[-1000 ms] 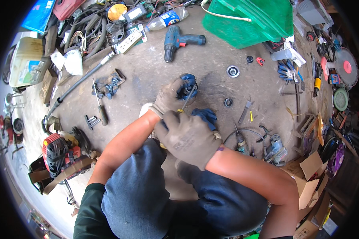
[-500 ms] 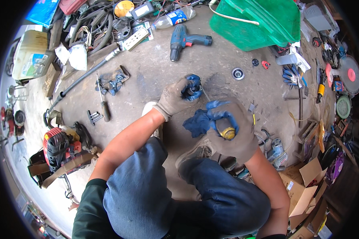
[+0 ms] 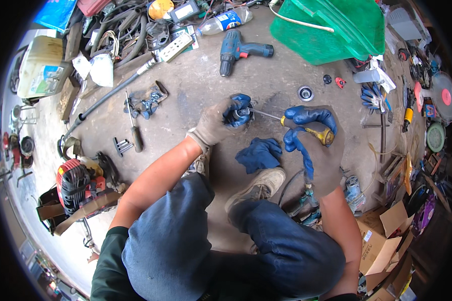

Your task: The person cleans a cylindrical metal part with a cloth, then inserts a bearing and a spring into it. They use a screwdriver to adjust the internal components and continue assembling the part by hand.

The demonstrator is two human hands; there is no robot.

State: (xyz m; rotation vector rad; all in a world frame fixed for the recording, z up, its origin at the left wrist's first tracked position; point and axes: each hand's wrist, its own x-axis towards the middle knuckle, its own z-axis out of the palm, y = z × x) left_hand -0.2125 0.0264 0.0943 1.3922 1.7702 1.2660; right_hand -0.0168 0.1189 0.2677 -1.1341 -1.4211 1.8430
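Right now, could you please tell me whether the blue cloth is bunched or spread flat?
Bunched: the blue cloth lies crumpled on the floor, its folds showing.

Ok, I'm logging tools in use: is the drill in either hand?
No, the drill lies on the floor, away from the left hand and from the right hand, which holds a screwdriver.

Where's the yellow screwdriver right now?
In the head view, the yellow screwdriver is right of centre, held in the right hand, its shaft pointing left toward the left hand.
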